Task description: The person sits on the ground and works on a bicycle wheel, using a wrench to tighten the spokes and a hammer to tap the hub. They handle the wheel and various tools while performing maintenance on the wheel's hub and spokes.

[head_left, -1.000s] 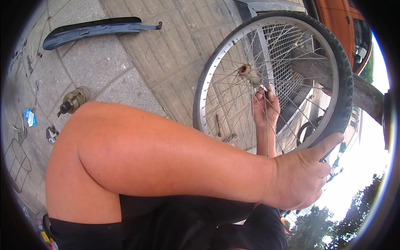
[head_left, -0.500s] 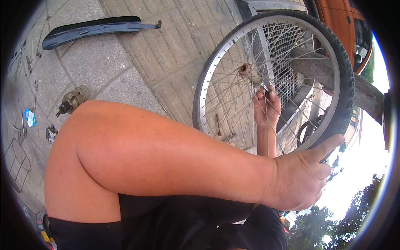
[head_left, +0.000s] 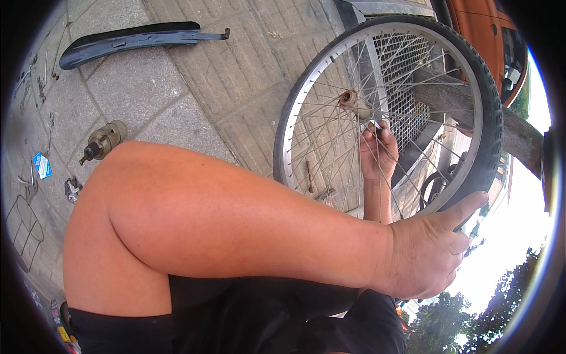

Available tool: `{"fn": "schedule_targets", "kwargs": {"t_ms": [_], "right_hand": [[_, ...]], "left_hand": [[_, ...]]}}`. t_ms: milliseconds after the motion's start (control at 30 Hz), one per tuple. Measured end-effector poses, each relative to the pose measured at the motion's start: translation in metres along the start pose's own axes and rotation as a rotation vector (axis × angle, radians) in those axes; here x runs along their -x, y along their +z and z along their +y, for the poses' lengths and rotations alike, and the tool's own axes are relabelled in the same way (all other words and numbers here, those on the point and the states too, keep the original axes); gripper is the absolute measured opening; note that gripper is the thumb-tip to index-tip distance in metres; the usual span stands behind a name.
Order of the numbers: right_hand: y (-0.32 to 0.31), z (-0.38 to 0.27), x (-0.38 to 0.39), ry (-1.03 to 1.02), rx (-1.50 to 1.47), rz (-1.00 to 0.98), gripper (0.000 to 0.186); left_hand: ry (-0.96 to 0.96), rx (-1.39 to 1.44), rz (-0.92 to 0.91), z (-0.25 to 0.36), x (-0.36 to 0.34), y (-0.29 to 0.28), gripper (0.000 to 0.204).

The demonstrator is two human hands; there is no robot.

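My left forearm stretches across the view to my left hand [head_left: 436,253], closed on the tire [head_left: 486,141] at the wheel's lower right, thumb pointing up and right. The spoked bicycle wheel has a silver rim [head_left: 288,133] and a rusty hub [head_left: 354,104]. Seen through the spokes, my right hand [head_left: 378,153] reaches up just below the hub, fingers curled round a small metal piece [head_left: 375,125] among the spokes; its exact shape is unclear. The fingertips of my left hand are partly hidden behind the hand and tire.
On the paving lie a black mudguard [head_left: 130,46], a cylindrical metal part [head_left: 106,141], a blue packet [head_left: 42,165], several tools [head_left: 50,127] and a bent wire frame [head_left: 26,236]. A metal mesh panel [head_left: 401,56], a trunk-like post [head_left: 522,141] and an orange vehicle [head_left: 483,29] stand beyond the wheel.
The wheel and my left hand have shifted very slightly right and down. My right hand stays at the same place below the hub.
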State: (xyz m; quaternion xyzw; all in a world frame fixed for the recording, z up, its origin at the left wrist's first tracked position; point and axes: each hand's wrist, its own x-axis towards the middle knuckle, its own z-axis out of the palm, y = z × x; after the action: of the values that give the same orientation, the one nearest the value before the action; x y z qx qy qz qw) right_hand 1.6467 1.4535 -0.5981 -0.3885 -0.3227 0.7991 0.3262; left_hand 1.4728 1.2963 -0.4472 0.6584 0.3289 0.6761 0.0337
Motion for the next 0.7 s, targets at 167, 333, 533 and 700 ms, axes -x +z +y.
{"fn": "schedule_targets", "kwargs": {"t_ms": [167,333,533,700], "right_hand": [[-0.002,-0.001,0.002,0.003,0.015,-0.011,0.021],[0.009,0.001,0.001,-0.01,0.059,-0.001,0.021],[-0.001,-0.002,0.002,-0.019,0.088,0.04,0.02],[0.007,-0.002,0.0,-0.007,0.108,0.007,0.019]], "left_hand": [[-0.007,0.013,-0.007,0.0,0.002,-0.002,0.021],[-0.009,-0.01,-0.027,0.002,0.0,-0.007,0.022],[0.004,-0.007,-0.008,0.0,0.0,-0.008,0.022],[0.011,0.029,-0.026,-0.001,0.001,-0.009,0.023]]}}
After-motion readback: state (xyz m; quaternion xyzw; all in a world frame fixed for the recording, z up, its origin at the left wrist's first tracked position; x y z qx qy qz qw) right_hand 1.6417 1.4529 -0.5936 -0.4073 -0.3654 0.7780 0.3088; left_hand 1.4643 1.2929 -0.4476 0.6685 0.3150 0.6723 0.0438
